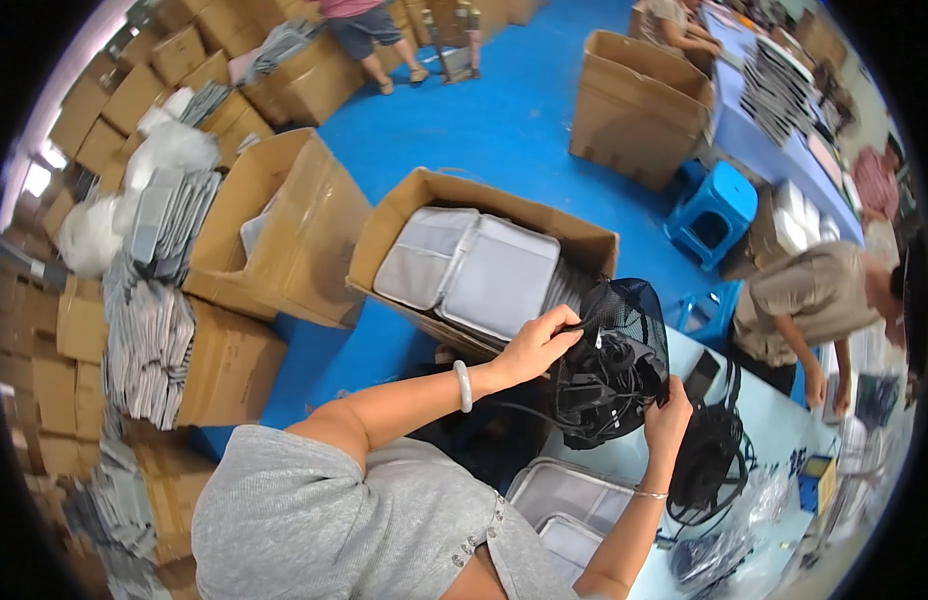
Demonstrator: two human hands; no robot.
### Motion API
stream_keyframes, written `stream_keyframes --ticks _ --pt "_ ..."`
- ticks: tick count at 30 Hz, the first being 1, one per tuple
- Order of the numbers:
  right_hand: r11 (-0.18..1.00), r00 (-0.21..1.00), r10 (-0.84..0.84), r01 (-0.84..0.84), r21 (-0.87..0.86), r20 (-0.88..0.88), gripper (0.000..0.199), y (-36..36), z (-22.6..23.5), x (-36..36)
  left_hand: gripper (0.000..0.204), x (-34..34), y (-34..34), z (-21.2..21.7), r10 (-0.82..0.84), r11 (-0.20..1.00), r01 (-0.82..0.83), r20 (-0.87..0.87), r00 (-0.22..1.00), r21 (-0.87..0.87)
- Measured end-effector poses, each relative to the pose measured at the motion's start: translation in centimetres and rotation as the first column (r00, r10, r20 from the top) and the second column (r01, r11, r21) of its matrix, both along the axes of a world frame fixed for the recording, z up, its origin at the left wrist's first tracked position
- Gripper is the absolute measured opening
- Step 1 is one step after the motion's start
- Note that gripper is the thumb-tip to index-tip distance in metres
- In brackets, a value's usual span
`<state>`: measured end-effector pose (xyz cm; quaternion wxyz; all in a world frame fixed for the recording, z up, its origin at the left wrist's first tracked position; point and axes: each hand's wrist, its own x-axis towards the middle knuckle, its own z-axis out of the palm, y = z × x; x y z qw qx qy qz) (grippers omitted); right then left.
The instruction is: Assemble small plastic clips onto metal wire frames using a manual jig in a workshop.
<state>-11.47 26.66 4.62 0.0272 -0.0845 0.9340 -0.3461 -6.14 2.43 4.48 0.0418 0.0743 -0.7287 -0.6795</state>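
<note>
Between my hands hangs a black mesh bag (pixel 629 310), with black cables (pixel 609 375) bunched in its opening. My left hand (pixel 542 347) pinches the bag's left edge near its rim. On the other side, my right hand (pixel 668 412) grips its right edge, lower down. Just beyond my left hand stands an open cardboard box (pixel 424 185) holding grey zippered fabric cases (pixel 502 270). Below the bag, more grey cases (pixel 574 490) lie on the pale table (pixel 639 462). What lies deeper in the bag is hidden.
A coil of black cables (pixel 709 460) and clear plastic bags (pixel 719 555) lie right on the table, near a blue-and-yellow bin (pixel 816 483). Blue stools (pixel 719 205) and a co-worker (pixel 809 300) are at right. Cartons (pixel 304 230) and stacked grey cases (pixel 149 350) crowd the left.
</note>
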Motion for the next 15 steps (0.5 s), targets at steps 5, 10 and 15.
stream_keyframes --ticks 5,10,15 --pt "0.981 0.984 0.175 -0.177 -0.083 -0.029 0.023 -6.9 2.8 -0.5 0.008 2.6 -6.2 2.3 0.091 0.995 -0.091 -0.016 0.996 0.044" --pt "0.926 0.933 0.346 -0.357 -0.124 -0.102 0.024 -14.9 4.2 -0.3 0.007 5.6 -13.5 3.2 0.200 0.979 -0.197 -0.072 0.977 0.043" --pt "0.878 0.895 0.439 -0.446 -0.174 -0.080 0.024 -24.8 4.6 0.6 0.005 7.5 -22.2 3.3 0.300 0.954 -0.300 -0.112 0.947 0.017"
